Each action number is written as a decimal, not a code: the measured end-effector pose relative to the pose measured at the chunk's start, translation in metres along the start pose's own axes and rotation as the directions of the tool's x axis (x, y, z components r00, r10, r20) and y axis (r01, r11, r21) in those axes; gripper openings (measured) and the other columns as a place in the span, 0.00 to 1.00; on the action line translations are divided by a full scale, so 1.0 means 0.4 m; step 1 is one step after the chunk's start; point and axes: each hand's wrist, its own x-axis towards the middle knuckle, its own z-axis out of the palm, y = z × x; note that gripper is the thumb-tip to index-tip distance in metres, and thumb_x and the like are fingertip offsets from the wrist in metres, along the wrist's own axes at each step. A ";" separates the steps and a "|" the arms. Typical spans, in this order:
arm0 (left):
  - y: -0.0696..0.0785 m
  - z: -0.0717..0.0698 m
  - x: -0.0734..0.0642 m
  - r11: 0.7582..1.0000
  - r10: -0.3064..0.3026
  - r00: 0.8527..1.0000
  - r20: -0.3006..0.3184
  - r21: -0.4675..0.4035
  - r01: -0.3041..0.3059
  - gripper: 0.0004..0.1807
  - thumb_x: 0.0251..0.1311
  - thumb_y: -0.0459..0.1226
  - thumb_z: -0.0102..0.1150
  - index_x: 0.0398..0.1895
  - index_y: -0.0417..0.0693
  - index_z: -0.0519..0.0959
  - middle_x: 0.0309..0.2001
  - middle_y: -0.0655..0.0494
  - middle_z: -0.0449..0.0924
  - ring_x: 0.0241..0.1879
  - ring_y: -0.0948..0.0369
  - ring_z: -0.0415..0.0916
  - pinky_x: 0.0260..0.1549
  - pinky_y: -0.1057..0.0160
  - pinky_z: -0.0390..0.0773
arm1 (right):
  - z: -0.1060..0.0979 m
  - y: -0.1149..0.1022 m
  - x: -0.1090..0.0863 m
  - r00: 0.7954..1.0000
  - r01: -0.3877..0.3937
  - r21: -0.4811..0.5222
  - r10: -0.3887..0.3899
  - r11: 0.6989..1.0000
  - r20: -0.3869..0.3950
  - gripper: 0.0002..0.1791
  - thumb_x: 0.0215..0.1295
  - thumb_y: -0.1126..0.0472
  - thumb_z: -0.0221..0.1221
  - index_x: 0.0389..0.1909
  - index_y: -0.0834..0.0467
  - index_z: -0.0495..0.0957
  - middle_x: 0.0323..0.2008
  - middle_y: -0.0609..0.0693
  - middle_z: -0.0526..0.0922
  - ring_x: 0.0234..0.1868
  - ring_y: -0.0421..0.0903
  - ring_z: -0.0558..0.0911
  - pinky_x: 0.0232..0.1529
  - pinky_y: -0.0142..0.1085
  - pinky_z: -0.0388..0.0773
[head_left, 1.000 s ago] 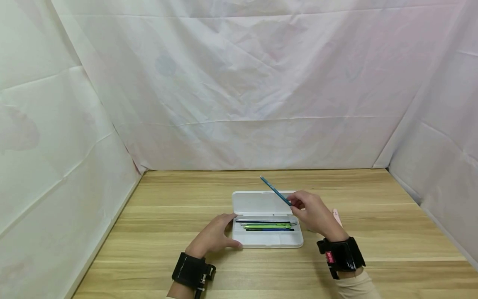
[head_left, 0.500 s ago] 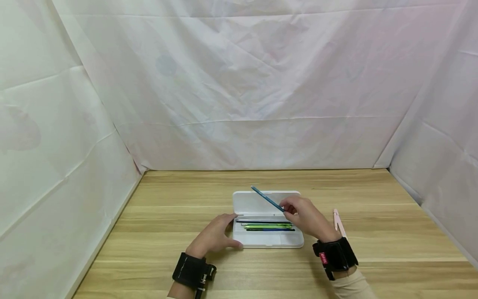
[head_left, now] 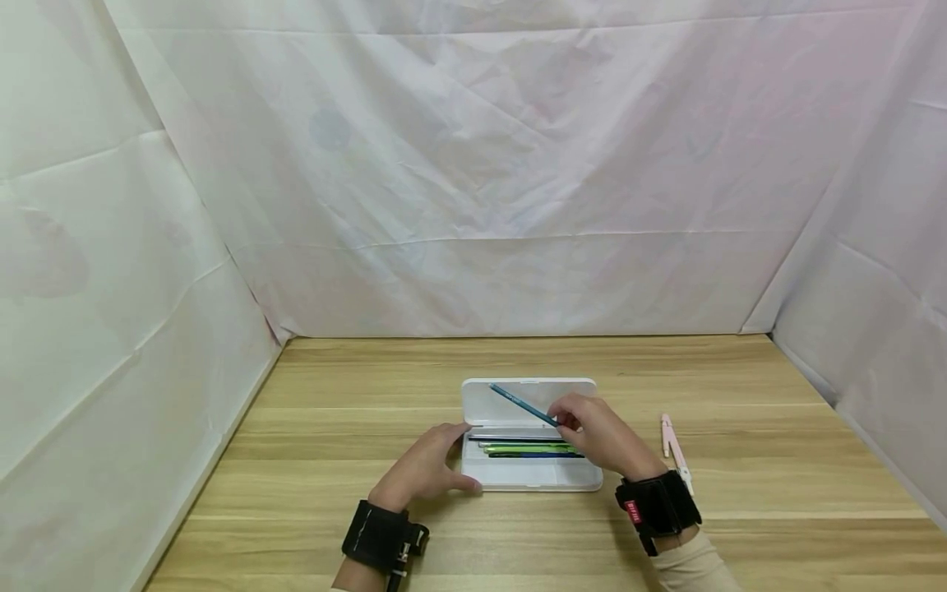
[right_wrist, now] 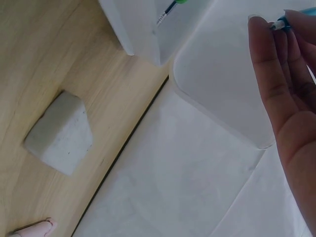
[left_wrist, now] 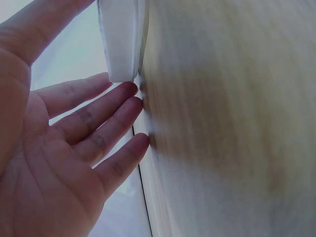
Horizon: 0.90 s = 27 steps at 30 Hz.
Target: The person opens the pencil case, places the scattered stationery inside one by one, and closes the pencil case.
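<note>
A white pencil case (head_left: 510, 474) lies with its lid raised on the table, several pens and pencils (head_left: 528, 450) in its tray. My left hand (head_left: 422, 466) rests against its left end, thumb at the near corner and fingertips at the far one; in the left wrist view the fingers (left_wrist: 106, 118) are straight beside the case wall (left_wrist: 121, 39). My right hand (head_left: 602, 436) pinches a teal pencil (head_left: 521, 404) by one end, tilted over the case with its other end up to the left. In the right wrist view that pencil's tip (right_wrist: 279, 23) shows between thumb and fingers.
A pink drawing compass (head_left: 672, 444) lies right of the case, by the right wrist. The right wrist view shows a white block like an eraser (right_wrist: 64, 136) on the wooden table. White cloth (head_left: 473, 164) hangs behind and at both sides.
My right hand has moved left and slightly toward me, lowering the pencil over the case. More of the compass shows. My left hand stays in place.
</note>
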 end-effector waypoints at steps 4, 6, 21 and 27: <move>0.002 -0.001 -0.002 1.000 0.003 1.000 -0.003 -0.003 -0.003 0.50 0.43 0.47 0.80 0.70 0.42 0.67 0.67 0.45 0.71 0.67 0.47 0.66 0.67 0.44 0.67 | 0.004 0.005 0.000 1.000 0.008 -0.005 -0.008 1.000 0.021 0.09 0.60 0.74 0.63 0.40 0.61 0.82 0.31 0.43 0.79 0.32 0.35 0.76 0.32 0.28 0.80; 0.002 -0.001 -0.002 1.000 0.000 1.000 -0.003 -0.002 0.000 0.50 0.43 0.47 0.80 0.70 0.42 0.67 0.67 0.45 0.71 0.67 0.47 0.66 0.67 0.44 0.67 | 0.006 0.006 0.000 1.000 0.009 -0.005 -0.009 1.000 0.028 0.09 0.60 0.74 0.63 0.40 0.61 0.82 0.31 0.43 0.79 0.32 0.35 0.76 0.32 0.28 0.80; 0.002 0.000 0.000 1.000 -0.010 1.000 -0.003 -0.005 0.010 0.50 0.42 0.47 0.80 0.70 0.44 0.68 0.66 0.46 0.71 0.67 0.48 0.66 0.67 0.44 0.67 | 0.017 0.017 0.004 0.997 -0.013 -0.022 0.014 1.000 0.077 0.09 0.60 0.76 0.62 0.38 0.62 0.82 0.32 0.47 0.80 0.32 0.36 0.74 0.31 0.29 0.78; -0.001 0.000 0.003 1.000 0.001 1.000 0.004 0.003 -0.001 0.50 0.42 0.47 0.80 0.70 0.43 0.68 0.66 0.47 0.71 0.67 0.48 0.66 0.67 0.45 0.68 | 0.026 0.018 0.006 0.996 -0.028 -0.036 0.031 0.999 0.082 0.08 0.60 0.76 0.62 0.36 0.61 0.82 0.30 0.46 0.79 0.31 0.37 0.74 0.30 0.29 0.76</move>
